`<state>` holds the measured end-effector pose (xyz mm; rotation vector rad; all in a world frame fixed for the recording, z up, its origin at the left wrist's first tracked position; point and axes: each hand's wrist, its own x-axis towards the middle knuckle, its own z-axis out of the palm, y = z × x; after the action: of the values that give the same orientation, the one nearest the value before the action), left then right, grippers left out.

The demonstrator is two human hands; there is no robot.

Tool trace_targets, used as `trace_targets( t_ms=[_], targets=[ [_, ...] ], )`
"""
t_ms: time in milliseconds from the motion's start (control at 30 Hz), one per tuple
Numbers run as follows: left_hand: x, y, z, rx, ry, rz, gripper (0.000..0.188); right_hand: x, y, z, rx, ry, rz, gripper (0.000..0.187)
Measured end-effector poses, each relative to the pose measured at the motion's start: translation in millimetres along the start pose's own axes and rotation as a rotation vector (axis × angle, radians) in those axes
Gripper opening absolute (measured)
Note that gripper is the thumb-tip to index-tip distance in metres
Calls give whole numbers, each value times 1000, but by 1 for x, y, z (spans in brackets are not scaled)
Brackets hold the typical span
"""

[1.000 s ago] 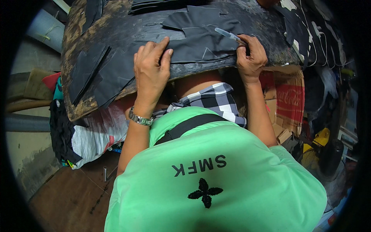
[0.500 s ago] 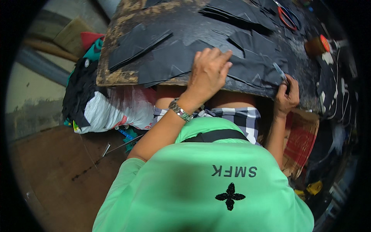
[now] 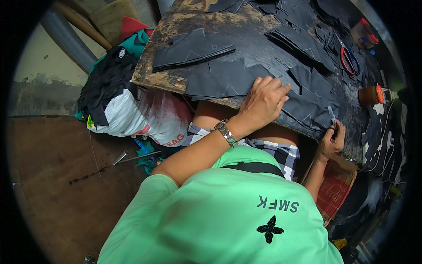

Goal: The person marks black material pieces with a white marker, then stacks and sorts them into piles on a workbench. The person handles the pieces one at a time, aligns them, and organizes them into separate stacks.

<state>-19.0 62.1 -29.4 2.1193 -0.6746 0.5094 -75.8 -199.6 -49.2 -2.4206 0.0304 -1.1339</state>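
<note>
The worn wooden worktable (image 3: 176, 79) is serving as the reference surface: its top is dark, scuffed and stained, with pale bare wood showing along the near edge. Beyond its left edge a white plastic sack (image 3: 132, 116) is sitting on the brown floor (image 3: 52, 176), with black fabric scraps (image 3: 107, 83) spilling over it. Toward the far right of the tabletop, red-handled scissors (image 3: 349, 59) are lying among stacked dark cut pieces (image 3: 299, 39). An orange-lidded jar (image 3: 371, 94) is standing near the right edge.

The black fabric piece (image 3: 228, 79) is lying flat at the near edge of the table, matte and dark, with faint chalk triangles marked on it. A second stack of black cut pieces (image 3: 191, 48) is resting just behind it.

The left hand (image 3: 263, 103), with a metal wristwatch (image 3: 226, 133) on its wrist, is pressing palm-down on the fabric piece, fingers spread and flat. The right hand (image 3: 332, 141) is closing around a small slim tool (image 3: 332, 116), gripping it upright at the table's near right edge, against the edge of an overlapping black piece (image 3: 312, 110).
</note>
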Motion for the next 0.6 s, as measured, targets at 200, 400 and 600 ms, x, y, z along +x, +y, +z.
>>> trace_targets(
  t_ms=[200, 400, 600],
  targets=[
    [-1, 1, 0, 16, 4, -10, 28, 2, 0, -1, -21, -14, 3, 25],
    [-1, 1, 0, 16, 15, 2, 27, 1, 0, -2, -7, -35, 20, 26],
    [0, 1, 0, 37, 11, 8, 28, 1, 1, -1, 41, -30, 35, 27]
  ],
)
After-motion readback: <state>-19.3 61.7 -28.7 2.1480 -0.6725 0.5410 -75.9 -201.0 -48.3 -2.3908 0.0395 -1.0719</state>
